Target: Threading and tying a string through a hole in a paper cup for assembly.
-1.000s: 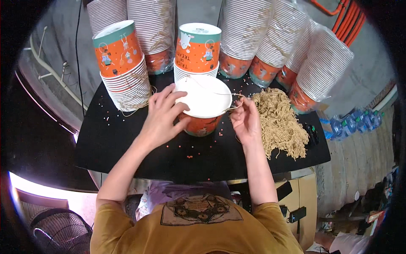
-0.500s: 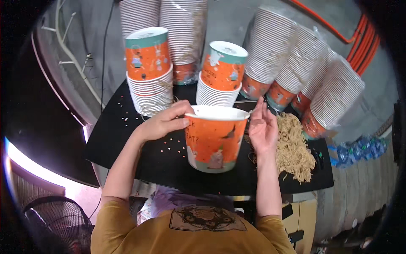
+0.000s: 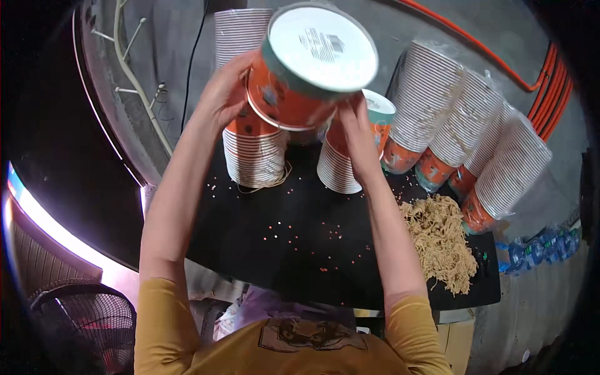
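Observation:
An orange paper bucket [image 3: 284, 103] with a green band is held upside down and tilted above the table, its white base facing up. My left hand [image 3: 228, 94] grips its left side near the rim. On its right side is my right hand [image 3: 355, 122], its fingers partly hidden behind the bucket. Below and behind it stands the left stack of upturned buckets [image 3: 256, 156], with thin cord hanging at its lower rims. The right stack of upturned buckets [image 3: 337, 165] is partly covered by my right hand and forearm.
Tall plastic-wrapped bucket stacks [image 3: 428, 94] line the table's right rear. A heap of tan cord [image 3: 444, 247] lies at the right. Small pink and white bits [image 3: 278, 236] are scattered over the black table [image 3: 250, 256]. A fan [image 3: 94, 322] stands at lower left.
The bucket has been turned from upright to upside down and lifted forward over the stacks. My right hand has moved from open beside it onto its side. The view has shifted.

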Motion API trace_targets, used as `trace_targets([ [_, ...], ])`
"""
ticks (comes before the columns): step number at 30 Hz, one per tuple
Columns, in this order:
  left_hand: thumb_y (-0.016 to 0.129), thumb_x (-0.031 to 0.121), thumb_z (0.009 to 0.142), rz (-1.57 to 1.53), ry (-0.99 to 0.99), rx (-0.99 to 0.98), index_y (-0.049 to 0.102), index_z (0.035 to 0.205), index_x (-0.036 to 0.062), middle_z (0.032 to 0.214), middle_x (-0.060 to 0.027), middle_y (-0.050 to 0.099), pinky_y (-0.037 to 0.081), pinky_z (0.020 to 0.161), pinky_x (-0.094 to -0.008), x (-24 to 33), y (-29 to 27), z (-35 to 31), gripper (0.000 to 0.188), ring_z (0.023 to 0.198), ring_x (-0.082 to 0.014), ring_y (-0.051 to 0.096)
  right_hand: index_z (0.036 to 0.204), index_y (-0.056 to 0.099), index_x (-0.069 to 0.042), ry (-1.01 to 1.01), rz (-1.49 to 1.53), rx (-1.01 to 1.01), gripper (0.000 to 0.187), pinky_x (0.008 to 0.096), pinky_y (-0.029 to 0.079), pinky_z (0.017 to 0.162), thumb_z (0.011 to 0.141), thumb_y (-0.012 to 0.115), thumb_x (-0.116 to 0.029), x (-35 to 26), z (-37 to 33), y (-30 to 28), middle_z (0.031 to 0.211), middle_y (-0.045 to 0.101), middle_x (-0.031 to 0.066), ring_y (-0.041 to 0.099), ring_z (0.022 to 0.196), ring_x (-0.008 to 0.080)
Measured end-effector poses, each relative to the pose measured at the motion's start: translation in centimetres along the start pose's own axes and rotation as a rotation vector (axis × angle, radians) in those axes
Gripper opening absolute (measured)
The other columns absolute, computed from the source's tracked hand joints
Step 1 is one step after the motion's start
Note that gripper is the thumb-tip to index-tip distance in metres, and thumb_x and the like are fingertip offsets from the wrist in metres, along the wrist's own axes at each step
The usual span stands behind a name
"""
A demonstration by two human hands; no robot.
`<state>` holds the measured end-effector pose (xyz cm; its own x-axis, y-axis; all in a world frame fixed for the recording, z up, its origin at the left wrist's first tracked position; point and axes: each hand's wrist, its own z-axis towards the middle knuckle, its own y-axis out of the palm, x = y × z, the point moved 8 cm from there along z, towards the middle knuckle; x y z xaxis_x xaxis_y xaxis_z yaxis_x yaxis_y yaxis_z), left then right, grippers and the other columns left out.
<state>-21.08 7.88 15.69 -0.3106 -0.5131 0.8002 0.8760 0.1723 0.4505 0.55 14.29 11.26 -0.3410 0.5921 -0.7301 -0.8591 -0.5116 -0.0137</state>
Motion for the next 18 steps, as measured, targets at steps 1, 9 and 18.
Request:
trace_targets([
  [1,0.054,0.02,0.094,0.185,0.027,-0.027,0.062,0.11,0.0014,0.095,-0.0091,0.065,0.052,0.075,-0.0332,0.7,-0.8,1.1,0.026,0.091,-0.0153,0.063,0.142,0.034,0.004,0.029,-0.129,0.005,0.065,0.0365,0.027,0.11,0.098,0.05,-0.041,1.3,2.0,0.3,0.144,0.038,0.0195,0.039,0.131,0.0309],
  [9,0.037,0.045,0.095,0.971,0.271,0.166,0.06,0.106,-0.0057,0.105,-0.0209,0.066,0.037,0.096,-0.0454,1.9,-7.4,6.6,0.056,0.098,-0.0307,0.062,0.147,0.035,-0.007,0.174,-0.034,-0.124,0.073,0.0434,0.028,0.109,0.097,0.04,-0.059,5.2,9.4,3.9,0.149,0.038,0.0092,0.033,0.137,0.0222],
  [18,0.027,0.036,0.1,0.903,0.345,0.247,0.054,0.105,-0.0088,0.105,-0.0234,0.06,0.038,0.096,-0.0381,-0.4,-10.5,4.0,0.052,0.109,-0.0323,0.055,0.142,0.042,0.0,0.148,0.016,-0.168,0.067,0.031,0.029,0.109,0.101,0.036,-0.053,9.5,10.5,7.4,0.142,0.047,0.0106,0.041,0.131,0.0187],
])
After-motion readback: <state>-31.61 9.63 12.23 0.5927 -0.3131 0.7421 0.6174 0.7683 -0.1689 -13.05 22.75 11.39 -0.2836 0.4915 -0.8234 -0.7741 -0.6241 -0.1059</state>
